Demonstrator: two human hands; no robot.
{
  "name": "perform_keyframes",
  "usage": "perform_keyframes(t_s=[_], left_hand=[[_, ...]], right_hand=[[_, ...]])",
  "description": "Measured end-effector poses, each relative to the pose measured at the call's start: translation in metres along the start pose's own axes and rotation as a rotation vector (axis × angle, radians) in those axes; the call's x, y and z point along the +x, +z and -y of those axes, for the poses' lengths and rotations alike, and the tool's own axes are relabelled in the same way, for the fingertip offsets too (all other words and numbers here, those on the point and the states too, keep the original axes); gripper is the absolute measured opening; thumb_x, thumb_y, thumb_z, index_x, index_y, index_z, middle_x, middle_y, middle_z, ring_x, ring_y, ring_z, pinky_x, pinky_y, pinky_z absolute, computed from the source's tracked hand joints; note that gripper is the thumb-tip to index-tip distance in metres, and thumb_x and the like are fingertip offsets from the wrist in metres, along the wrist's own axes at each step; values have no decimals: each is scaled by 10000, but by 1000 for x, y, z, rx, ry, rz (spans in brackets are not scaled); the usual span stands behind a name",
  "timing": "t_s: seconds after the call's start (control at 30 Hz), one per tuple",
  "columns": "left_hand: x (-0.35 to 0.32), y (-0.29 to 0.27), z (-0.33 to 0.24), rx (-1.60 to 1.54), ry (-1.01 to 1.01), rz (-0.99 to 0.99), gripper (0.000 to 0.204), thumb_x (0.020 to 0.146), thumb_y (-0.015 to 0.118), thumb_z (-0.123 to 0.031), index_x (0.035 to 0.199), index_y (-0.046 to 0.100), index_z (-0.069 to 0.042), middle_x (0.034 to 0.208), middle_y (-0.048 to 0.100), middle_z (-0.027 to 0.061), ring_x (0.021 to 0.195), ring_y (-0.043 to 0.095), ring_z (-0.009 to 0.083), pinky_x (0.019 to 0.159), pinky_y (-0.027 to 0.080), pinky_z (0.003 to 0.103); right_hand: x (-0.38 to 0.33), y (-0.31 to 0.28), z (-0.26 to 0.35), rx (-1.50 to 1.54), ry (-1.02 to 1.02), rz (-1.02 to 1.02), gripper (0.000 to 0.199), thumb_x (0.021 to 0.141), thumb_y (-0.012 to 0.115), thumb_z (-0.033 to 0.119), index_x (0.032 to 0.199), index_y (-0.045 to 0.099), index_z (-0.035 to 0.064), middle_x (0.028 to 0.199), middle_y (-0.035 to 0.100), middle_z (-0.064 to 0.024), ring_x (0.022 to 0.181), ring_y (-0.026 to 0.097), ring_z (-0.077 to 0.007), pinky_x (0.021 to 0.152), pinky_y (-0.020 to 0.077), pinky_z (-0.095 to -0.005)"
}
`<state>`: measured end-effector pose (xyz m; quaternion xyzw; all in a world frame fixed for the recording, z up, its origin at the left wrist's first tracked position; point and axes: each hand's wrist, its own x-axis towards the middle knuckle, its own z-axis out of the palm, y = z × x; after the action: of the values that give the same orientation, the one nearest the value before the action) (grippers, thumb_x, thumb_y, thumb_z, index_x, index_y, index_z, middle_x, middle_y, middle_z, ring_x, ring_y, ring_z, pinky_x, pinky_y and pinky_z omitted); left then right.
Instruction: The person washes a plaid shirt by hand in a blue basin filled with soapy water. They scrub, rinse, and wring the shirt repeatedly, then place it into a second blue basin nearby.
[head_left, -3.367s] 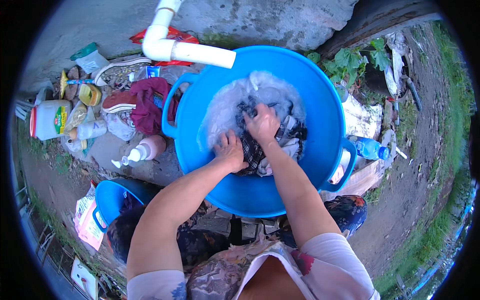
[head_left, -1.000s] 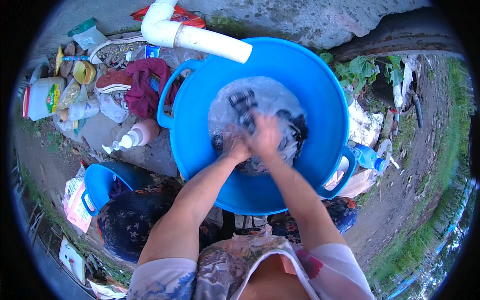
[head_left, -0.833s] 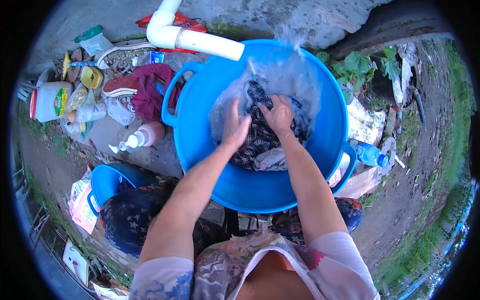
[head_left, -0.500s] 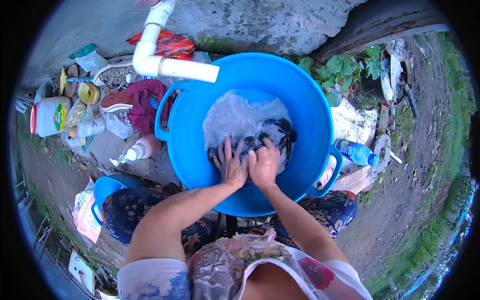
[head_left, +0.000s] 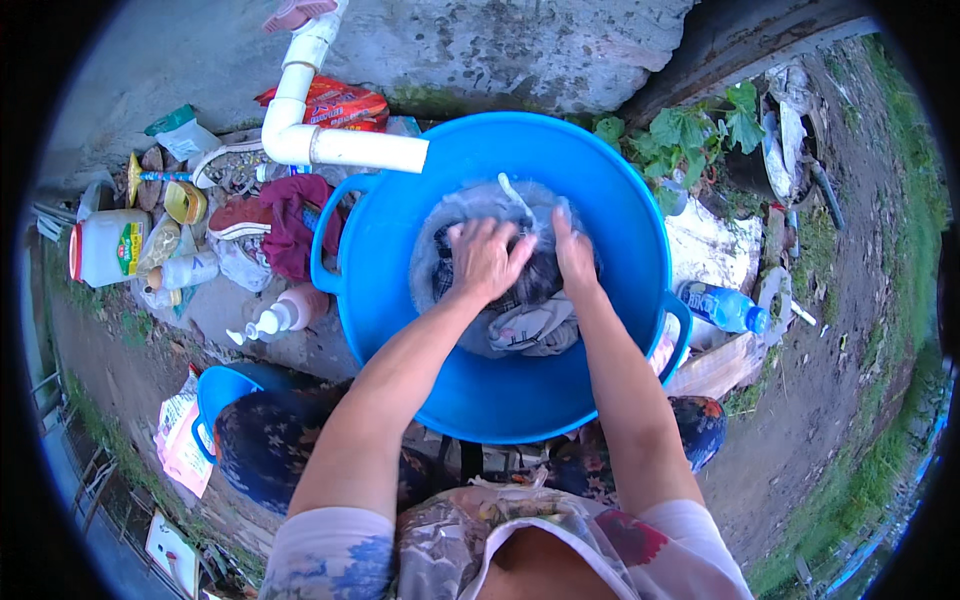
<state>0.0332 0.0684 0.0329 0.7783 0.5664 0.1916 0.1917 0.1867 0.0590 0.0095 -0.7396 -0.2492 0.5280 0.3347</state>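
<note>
Inside the blue tub, a dark plaid cloth and a pale cloth lie in sudsy water near the tub's center. The left grip is spread over the plaid cloth. The right grip stands edge-on within the tub; whether it pinches cloth cannot be told. A white pipe ends at the tub's far-left rim.

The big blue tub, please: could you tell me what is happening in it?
A person has both bare hands in the big blue tub, which holds cloudy water and cloths. The left hand is over a dark checked cloth. The right hand, blurred, is beside it, fingers pointing away from the person; its contact is unclear. A pale cloth lies nearer the person.
</note>
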Motion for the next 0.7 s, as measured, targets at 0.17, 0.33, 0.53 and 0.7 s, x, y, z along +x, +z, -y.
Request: perform_keyframes(t_s=[0.17,0.33,0.53,0.7], left_hand=[[-65,-4,-9,-45,-70,-8,367,878,554,-392,1214,606,-255,1371,403,123,1298,331,366,1052,161,620],[-86,29,30,39,-259,84,326,882,567,-263,1204,621,-260,1499,286,119,1382,184,426,1043,198,630],[-12,33,37,75,-251,405,191,880,540,-297,958,676,-188,1052,627,94,1119,502,330,955,316,569],[13,6,18,29,196,64,207,855,584,-311,814,657,-121,867,627,65,953,566,302,841,417,468]], right_hand=[[-117,13,-58,-649,-652,-347,258,816,635,235,1022,630,80,1260,472,-276,1153,436,-484,970,343,-576],[-89,44,-69,-856,-819,-203,278,792,628,240,1013,605,74,1193,510,-177,1194,416,-424,924,341,-563],[-26,23,-19,-771,-509,128,263,855,577,313,865,638,58,964,622,-164,1012,556,-338,865,402,-433],[-5,18,-1,321,33,-69,480,896,531,420,1024,657,-26,1000,663,-200,921,614,-285,803,447,-358]])
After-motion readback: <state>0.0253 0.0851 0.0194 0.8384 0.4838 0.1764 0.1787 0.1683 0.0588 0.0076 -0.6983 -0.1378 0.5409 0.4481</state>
